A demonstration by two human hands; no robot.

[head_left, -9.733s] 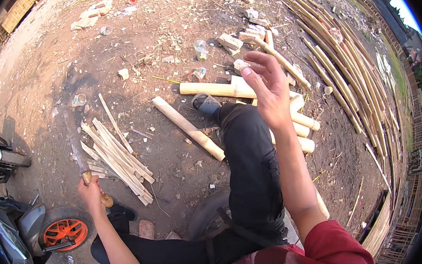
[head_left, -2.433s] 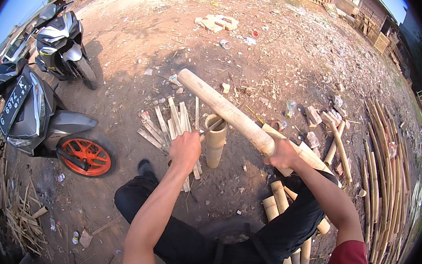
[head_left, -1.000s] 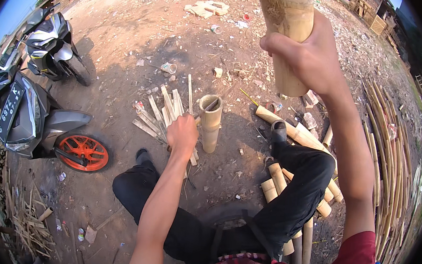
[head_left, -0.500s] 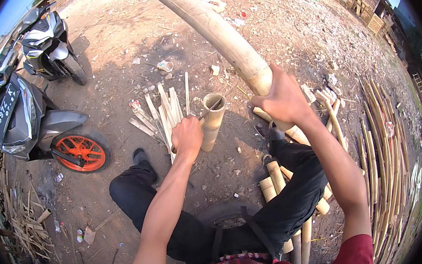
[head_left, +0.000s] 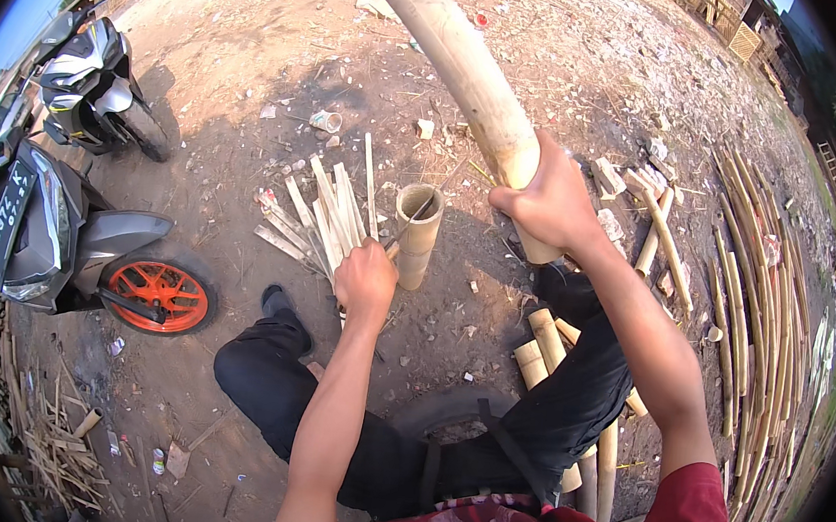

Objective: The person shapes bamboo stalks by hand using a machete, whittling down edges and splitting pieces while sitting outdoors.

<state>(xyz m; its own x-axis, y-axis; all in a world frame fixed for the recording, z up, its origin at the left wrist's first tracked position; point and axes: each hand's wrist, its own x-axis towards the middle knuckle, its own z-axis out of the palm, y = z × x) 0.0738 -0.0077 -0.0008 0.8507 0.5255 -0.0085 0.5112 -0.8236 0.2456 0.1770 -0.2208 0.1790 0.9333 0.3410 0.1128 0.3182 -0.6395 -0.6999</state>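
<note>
Right hand (head_left: 548,198) clasps a pole (head_left: 464,76) angled towards eleven o'clock, left hand (head_left: 366,284) clutching a knife (head_left: 424,209) across the tube (head_left: 418,256)

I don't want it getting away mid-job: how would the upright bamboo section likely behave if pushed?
Pushed high up, the upright bamboo section would probably tip, being tall and narrow. It is likely light for its size, since it looks hollow where it opens upward. Once down, it may well roll, given its round shape.
</note>
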